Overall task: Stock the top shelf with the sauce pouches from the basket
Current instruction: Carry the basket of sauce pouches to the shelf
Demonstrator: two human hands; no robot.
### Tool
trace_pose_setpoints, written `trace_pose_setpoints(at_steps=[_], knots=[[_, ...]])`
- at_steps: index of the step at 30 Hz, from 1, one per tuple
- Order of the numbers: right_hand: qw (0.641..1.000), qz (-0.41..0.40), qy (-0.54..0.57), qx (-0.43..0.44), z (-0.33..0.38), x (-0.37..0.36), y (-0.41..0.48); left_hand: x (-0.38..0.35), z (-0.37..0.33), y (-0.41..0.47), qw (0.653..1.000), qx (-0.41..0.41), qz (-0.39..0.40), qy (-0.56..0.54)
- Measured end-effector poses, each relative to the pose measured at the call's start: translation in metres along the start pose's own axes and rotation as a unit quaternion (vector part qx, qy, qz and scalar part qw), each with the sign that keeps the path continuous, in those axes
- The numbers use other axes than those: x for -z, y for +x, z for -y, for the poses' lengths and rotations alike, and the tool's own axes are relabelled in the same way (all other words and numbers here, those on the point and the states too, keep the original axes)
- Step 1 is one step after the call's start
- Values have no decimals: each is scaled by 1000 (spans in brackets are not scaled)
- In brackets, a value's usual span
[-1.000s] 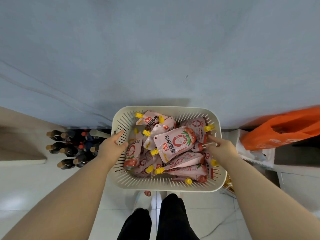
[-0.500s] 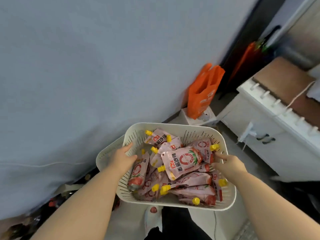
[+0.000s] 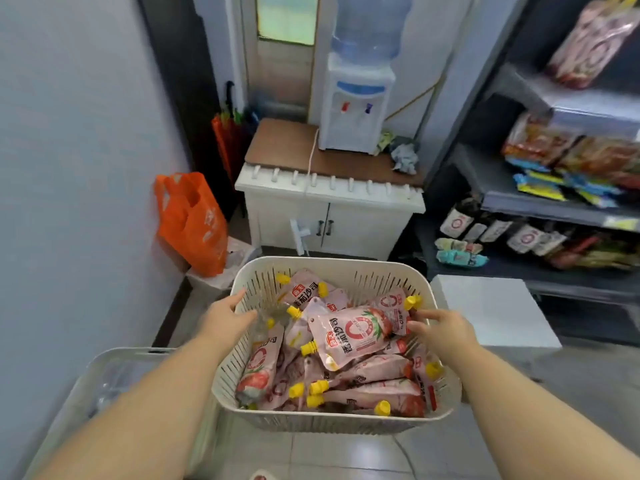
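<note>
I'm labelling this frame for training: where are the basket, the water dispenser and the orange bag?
basket (image 3: 329,424): head view, on its front wall.
water dispenser (image 3: 353,128): head view, on its white front panel.
orange bag (image 3: 194,230): head view, middle of its side.

**Narrow Room, Blue Walls**

A pale blue wall (image 3: 69,168) fills the left of the frame. At upper centre, a white cabinet (image 3: 332,220) with a brown top carries a water dispenser (image 3: 353,109), beside a frosted pane (image 3: 287,19). A grey shelving unit (image 3: 540,209) lines the right edge. Light floor tiles (image 3: 346,455) run along the bottom.
</note>
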State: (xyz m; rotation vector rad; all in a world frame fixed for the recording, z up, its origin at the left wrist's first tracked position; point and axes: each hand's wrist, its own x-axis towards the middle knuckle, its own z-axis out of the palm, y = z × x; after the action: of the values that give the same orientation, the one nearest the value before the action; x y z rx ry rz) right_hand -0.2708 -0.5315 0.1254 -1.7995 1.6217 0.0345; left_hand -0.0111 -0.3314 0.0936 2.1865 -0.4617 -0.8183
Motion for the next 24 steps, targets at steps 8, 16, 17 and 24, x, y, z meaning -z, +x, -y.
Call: trace_pose_setpoints(at_steps=[8,16,17,24], knots=[[985,-115,117,-47,-97,127,8,-83,-157,-20,989,-85,59,107],[973,-153,164,-51,-174,232,42,-181,-249,-33,977,-100,106,153],[973,-157,161,-53,-182,243,51,-197,-256,-30,976,-97,118,157],[973,-185,111,-76,-209,289,99,-278,-296,-1,968,-123,153,158]])
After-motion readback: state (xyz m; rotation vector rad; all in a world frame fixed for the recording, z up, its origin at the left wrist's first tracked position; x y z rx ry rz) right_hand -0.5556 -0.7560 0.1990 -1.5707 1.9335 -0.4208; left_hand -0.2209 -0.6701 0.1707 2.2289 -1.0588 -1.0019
